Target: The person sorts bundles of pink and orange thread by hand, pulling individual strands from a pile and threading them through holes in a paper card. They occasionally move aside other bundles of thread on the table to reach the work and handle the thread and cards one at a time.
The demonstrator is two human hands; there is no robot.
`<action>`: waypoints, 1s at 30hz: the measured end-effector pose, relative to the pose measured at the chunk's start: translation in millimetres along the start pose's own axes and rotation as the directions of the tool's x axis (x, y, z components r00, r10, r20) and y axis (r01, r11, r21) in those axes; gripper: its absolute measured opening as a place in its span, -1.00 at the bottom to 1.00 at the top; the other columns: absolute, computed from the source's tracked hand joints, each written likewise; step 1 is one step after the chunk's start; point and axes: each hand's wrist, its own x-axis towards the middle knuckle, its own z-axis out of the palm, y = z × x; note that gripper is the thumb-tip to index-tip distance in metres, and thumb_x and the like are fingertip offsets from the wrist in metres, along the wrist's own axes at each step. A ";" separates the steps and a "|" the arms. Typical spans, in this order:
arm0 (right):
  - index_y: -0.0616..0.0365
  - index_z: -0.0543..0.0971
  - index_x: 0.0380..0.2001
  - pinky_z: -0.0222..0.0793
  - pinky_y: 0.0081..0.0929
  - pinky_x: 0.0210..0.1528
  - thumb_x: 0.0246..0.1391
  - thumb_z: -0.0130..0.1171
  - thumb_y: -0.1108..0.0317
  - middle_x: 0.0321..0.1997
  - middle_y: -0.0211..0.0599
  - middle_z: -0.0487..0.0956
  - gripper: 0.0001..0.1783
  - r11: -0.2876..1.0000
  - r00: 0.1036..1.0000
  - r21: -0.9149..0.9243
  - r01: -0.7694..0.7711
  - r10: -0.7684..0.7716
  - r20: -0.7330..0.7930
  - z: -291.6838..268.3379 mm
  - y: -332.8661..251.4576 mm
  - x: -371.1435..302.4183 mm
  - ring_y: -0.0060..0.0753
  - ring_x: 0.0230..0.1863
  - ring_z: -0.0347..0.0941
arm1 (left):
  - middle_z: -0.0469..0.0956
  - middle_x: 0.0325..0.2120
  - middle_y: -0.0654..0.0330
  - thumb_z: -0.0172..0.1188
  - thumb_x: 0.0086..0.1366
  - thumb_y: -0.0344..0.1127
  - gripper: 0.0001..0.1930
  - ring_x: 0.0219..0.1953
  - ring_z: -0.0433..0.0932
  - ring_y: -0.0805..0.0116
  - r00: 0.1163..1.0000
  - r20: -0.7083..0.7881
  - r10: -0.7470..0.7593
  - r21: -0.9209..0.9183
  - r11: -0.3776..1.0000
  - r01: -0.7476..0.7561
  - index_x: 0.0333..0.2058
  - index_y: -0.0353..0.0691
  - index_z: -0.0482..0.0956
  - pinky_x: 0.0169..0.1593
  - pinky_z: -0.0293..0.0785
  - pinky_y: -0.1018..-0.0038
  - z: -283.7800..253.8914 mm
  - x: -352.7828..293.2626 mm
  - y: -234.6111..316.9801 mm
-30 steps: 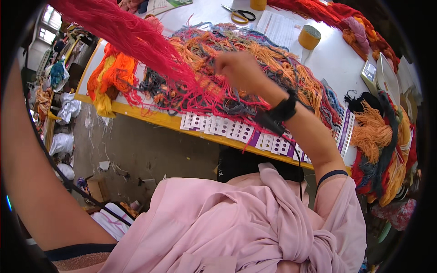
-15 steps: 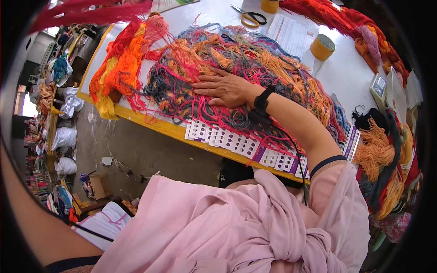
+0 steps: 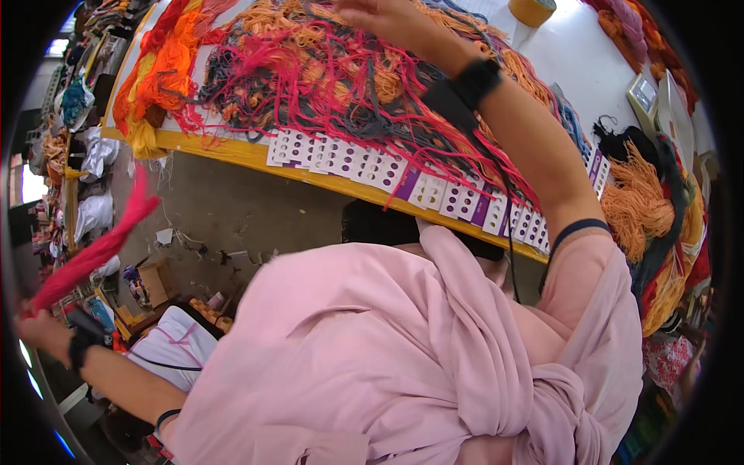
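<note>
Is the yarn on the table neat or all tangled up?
Tangled. The yarn lies spread over the table in a loose heap, with pink, orange and grey strands crossing every way.

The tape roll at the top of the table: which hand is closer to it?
Right. The right hand is up over the yarn pile, a short way left of the tape roll. The left hand is far off, low by the floor, holding red yarn.

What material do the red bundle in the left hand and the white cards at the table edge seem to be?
The red bundle looks like soft, matte yarn or thread: loose strands fan out from the left hand. The white cards look like thin, smooth cardboard, flat, with punched round holes; plastic cannot be excluded.
</note>
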 end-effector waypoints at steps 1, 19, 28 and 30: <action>0.16 0.46 0.06 0.41 -0.31 0.04 0.20 0.15 0.19 0.04 -0.23 0.51 -0.58 0.977 0.995 -0.215 0.006 0.015 0.099 0.4 -2.9 -21.6 -0.27 -0.01 0.48 | 0.26 -0.65 0.43 0.08 0.23 -0.53 -0.78 -0.67 0.19 0.66 0.991 0.025 -0.132 -0.054 0.990 0.133 -0.14 -0.34 0.55 -0.57 0.25 0.62 -12.2 -17.7 -39.3; 0.14 0.59 -0.24 0.45 -0.22 -0.20 0.15 0.12 0.38 -0.28 -0.12 0.60 -0.86 0.835 0.989 -0.546 -0.074 -0.010 -0.150 16.4 -39.7 -77.6 -0.04 -0.25 0.56 | 0.60 -0.21 0.05 0.01 0.44 -0.24 -0.60 -0.68 0.17 0.66 0.727 0.087 -0.681 -0.071 0.724 0.686 0.20 -0.19 0.30 -0.64 0.07 0.70 185.7 -350.5 -286.0; 0.12 0.59 -0.19 0.46 -0.28 -0.10 0.07 0.04 0.47 -0.11 -0.16 0.62 -0.77 0.825 0.618 -0.523 0.213 0.301 0.726 24.8 -39.1 -83.9 -0.10 -0.12 0.56 | 0.65 -0.35 0.22 0.10 0.39 -0.34 -0.70 -0.34 0.57 0.57 0.530 0.729 -0.433 0.300 0.898 0.321 0.06 -0.25 0.53 -0.25 0.45 0.64 324.9 -415.8 -250.4; 0.13 0.54 -0.07 0.42 -0.17 -0.05 0.06 0.08 0.41 -0.06 -0.08 0.58 -0.68 0.871 0.890 -0.461 0.171 0.065 0.451 23.7 -21.4 -78.5 -0.05 -0.07 0.53 | 0.67 -0.28 0.19 0.10 0.37 -0.37 -0.74 -0.23 0.61 0.49 0.447 0.849 -0.281 0.307 0.951 0.015 -0.02 -0.30 0.59 -0.11 0.49 0.55 340.1 -434.7 -269.5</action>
